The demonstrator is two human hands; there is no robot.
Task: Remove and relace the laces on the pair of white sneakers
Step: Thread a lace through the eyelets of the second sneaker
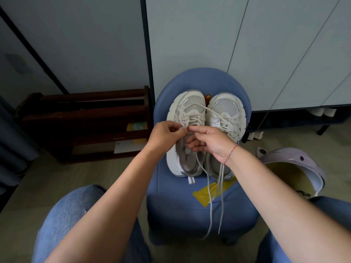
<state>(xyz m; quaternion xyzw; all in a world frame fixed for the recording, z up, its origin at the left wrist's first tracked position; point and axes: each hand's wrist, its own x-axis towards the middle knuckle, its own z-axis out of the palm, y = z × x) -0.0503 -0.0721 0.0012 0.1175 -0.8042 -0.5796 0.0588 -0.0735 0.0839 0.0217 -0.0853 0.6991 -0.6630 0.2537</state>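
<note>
Two white sneakers stand side by side, toes pointing away from me, on a blue stool (201, 205). Over the tongue of the left sneaker (187, 111), my left hand (165, 134) pinches the white lace (209, 198) between thumb and fingers. My right hand (209, 142) pinches the same lace just beside it, fingers curled over the shoe's opening. Loose lace ends trail down over the stool's front. The right sneaker (227, 112) is laced, with one lace strand crossing from it toward the left shoe.
A dark wooden rack (85, 120) stands at the left on the floor. A lilac bin with a yellow liner (292, 173) lies tipped at the right. Yellow tape (207, 192) is stuck on the stool. White cabinet panels (247, 44) rise behind. My jeans-clad knees flank the stool.
</note>
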